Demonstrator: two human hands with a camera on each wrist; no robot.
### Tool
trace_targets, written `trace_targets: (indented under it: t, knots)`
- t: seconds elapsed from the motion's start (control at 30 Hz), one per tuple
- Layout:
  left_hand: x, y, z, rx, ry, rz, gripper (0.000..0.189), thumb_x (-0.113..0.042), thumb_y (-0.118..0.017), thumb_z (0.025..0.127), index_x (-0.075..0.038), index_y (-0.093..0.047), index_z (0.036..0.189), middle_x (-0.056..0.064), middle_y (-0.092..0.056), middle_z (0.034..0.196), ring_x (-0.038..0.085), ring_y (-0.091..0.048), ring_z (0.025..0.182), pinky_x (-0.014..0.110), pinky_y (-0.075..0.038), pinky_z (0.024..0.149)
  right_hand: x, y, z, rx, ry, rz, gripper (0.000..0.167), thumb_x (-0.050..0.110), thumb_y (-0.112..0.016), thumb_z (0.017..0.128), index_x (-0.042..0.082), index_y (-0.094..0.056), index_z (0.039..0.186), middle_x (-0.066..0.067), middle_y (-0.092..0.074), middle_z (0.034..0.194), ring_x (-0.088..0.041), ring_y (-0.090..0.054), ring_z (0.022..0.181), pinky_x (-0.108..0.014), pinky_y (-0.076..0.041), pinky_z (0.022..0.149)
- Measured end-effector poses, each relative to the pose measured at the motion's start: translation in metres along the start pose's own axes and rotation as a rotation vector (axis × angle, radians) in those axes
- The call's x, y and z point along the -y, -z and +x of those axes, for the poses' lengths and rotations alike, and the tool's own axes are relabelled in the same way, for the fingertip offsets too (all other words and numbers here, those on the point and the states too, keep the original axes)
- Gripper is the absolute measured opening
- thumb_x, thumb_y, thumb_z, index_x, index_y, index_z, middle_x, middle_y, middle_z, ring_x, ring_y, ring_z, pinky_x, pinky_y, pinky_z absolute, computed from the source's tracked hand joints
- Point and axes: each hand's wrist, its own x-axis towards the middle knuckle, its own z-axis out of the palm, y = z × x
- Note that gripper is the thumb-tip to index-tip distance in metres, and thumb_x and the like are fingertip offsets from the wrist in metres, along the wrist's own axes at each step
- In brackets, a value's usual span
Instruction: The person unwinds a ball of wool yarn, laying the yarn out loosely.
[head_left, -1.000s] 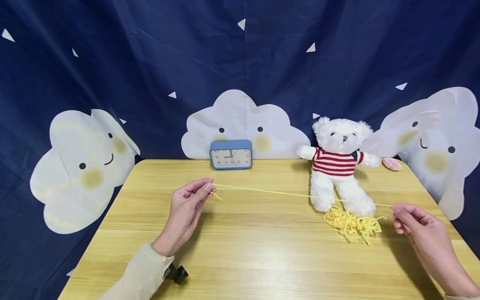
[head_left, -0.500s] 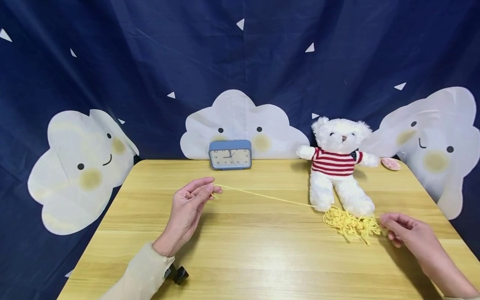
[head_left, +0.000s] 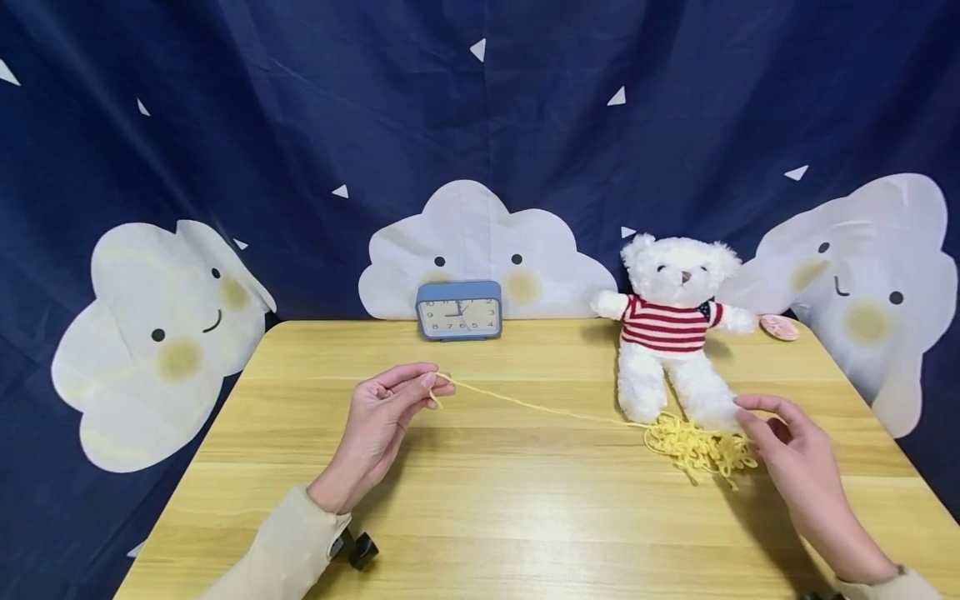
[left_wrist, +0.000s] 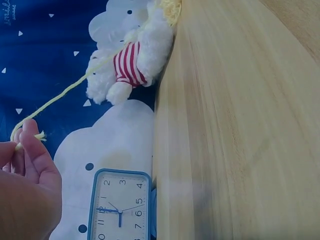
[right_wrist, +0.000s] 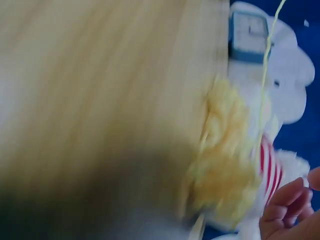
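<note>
My left hand (head_left: 382, 421) pinches the end of a yellow yarn strand (head_left: 536, 407) between thumb and fingers, with a short tail poking out beneath. From there the strand slopes down to the right into a tangled yarn heap (head_left: 697, 446) on the table. Beside that heap, at the foot of a white teddy bear (head_left: 663, 329) in a red-striped sweater, is my right hand (head_left: 795, 467). Its fingers are loosely bent, apart from the thumb, holding nothing. In the right wrist view the heap (right_wrist: 225, 155) is blurred, and the strand (right_wrist: 265, 65) passes clear of the fingers (right_wrist: 282, 200).
A blue alarm clock (head_left: 459, 310) stands at the back edge of the wooden table (head_left: 480, 517). Behind the bear's right side lies a small pink round object (head_left: 780, 327). A dark blue curtain (head_left: 480, 100) with printed clouds hangs behind.
My right hand has let go of the strand it held taut and moved left to the heap. The strand now droops into the yarn, while the left hand stays nearly in place.
</note>
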Motion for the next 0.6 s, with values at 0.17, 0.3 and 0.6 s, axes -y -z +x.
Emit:
trace_targets:
  t: [0.17, 0.3, 0.6]
  knots:
    - [0.000, -0.001, 0.000, 0.007, 0.007, -0.007, 0.017, 0.002, -0.072, 0.104, 0.010, -0.074, 0.119, 0.019, -0.080, 0.104, 0.028, -0.080, 0.096, 0.028, -0.064, 0.077, 0.019, -0.036, -0.003, 0.182, 0.130, 0.105, 0.019, 0.008, -0.065, 0.110, 0.006, -0.074, 0.126, -0.002, -0.068, 0.089, -0.016, -0.061, 0.071, -0.027, -0.054, 0.058]
    - [-0.001, -0.004, 0.000, 0.003, 0.007, -0.021, 0.012, 0.001, -0.072, 0.104, 0.005, -0.076, 0.115, 0.018, -0.080, 0.101, 0.027, -0.080, 0.093, 0.027, -0.063, 0.075, 0.034, -0.068, 0.000, 0.432, 0.160, 0.187, 0.028, 0.008, -0.060, 0.112, -0.002, -0.066, 0.138, -0.004, -0.066, 0.100, -0.015, -0.061, 0.077, -0.030, -0.061, 0.070]
    - [-0.001, -0.005, 0.000, 0.003, 0.012, -0.027, 0.012, 0.001, -0.072, 0.104, 0.005, -0.076, 0.115, 0.017, -0.080, 0.099, 0.026, -0.080, 0.090, 0.025, -0.062, 0.073, 0.063, -0.133, 0.002, 0.662, 0.052, 0.310, 0.039, 0.007, -0.065, 0.106, -0.007, -0.061, 0.143, -0.016, -0.064, 0.137, -0.013, -0.062, 0.087, -0.030, -0.062, 0.081]
